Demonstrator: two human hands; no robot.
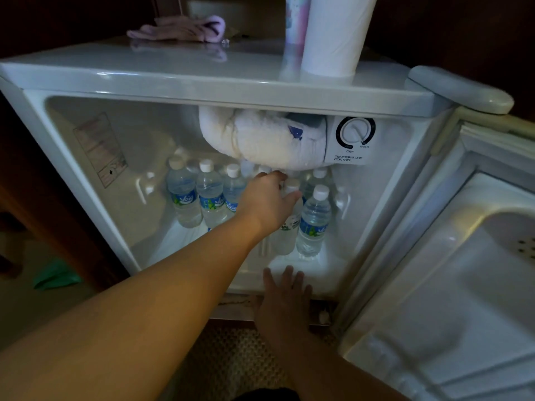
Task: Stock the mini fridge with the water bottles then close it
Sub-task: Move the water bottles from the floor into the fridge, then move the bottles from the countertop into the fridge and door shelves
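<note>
Inside, eight-odd water bottles (210,195), two hands.

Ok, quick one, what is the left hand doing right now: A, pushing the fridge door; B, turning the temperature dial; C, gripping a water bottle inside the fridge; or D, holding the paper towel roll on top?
C: the left hand reaches into the mini fridge with its fingers curled round the top of a water bottle, while the temperature dial, fridge door and paper towel roll go untouched.

Dim room: dark wooden furniture (66,215) at left, woven mat (231,360) on the floor (something green (56,276) nearby).
</note>
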